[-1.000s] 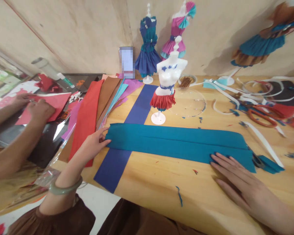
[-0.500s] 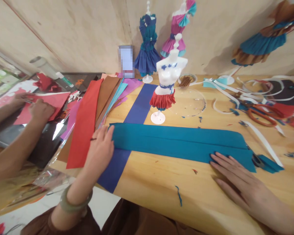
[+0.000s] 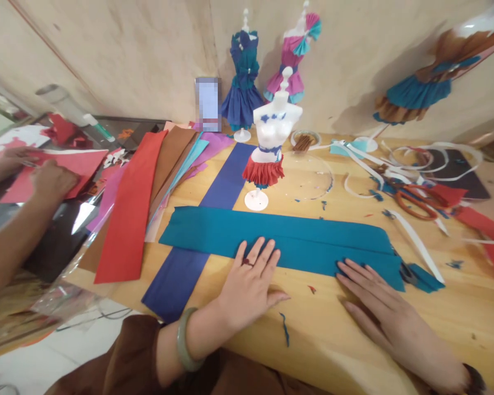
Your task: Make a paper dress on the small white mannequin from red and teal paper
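A long teal strip (image 3: 214, 227), paper or cloth, lies flat across the table with a lengthwise slit or fold line toward its right part. My left hand (image 3: 251, 285) rests open on its lower edge near the middle, fingers spread. Farther right, my right hand (image 3: 379, 307) lies flat with its fingertips on the same strip. Dark scissor blades (image 3: 407, 272) show at the strip's right end, beside a small teal piece (image 3: 426, 277). Under the teal strip a dark blue strip (image 3: 177, 285) runs crosswise. Behind stands a small white mannequin (image 3: 275, 129) in a red pleated skirt (image 3: 263, 171).
Dressed mannequins (image 3: 243, 82) stand along the wall, near a phone (image 3: 208, 104). Red (image 3: 132, 208) and brown sheets (image 3: 168, 159) lie at left. Orange-handled scissors (image 3: 415, 203) and white ribbons (image 3: 414, 241) are at right. Another person's hand (image 3: 53, 178) works on red paper at far left.
My left hand has left the strip's left end and slid right to its middle, spreading its fingers. My right hand stays on the strip. The view has shifted slightly right.
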The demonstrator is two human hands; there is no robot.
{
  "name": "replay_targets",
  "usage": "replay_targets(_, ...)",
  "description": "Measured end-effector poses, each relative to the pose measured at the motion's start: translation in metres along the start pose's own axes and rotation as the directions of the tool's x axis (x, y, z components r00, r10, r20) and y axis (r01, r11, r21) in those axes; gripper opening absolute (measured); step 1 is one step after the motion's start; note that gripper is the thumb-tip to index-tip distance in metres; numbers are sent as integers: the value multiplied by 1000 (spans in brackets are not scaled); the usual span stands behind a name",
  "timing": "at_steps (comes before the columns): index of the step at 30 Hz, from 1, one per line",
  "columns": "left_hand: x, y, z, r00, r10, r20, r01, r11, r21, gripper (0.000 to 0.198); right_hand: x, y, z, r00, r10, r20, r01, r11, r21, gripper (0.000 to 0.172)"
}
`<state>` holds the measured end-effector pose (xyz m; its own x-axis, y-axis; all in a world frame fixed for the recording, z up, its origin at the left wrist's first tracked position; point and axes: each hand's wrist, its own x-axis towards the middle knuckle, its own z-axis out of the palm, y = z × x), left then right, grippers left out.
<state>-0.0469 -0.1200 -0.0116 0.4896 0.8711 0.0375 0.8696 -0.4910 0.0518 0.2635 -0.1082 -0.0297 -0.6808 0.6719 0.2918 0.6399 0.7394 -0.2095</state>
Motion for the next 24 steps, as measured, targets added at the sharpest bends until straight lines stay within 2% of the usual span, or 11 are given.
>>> replay_targets(3,-17,-11,0,992,-127,-15,128,990,58,79,-1,0,1,1000,-5,6,5,1000,-9,48)
replay_targets(7,-42,-23,-1,952,-301,-61,307,940,148,80,-2,1,1,1000,-17,-7,17,1000,-8,48)
replay_targets(13,-66,-44,0,844,-512,-162,537,812,230,82,-2,2,3,999,-36,-9,36,999,-24,49)
replay_targets(18,-77,-67,-6,762,-624,-174,647,740,183,88,-3,2,4,1000,-21,-10,21,1000,-10,52)
replay_targets(20,-76,-72,-9,728,-651,-215,684,715,147,91,-3,1,3,1000,-18,-10,18,1000,-3,53)
replay_targets(22,-70,-72,-11,730,-633,-257,673,731,114,89,-1,1,2,1000,-10,-7,10,1000,7,53)
replay_targets(24,-60,-69,-12,790,-564,-241,597,797,95,84,1,-1,1,1000,6,-12,-5,1000,20,51)
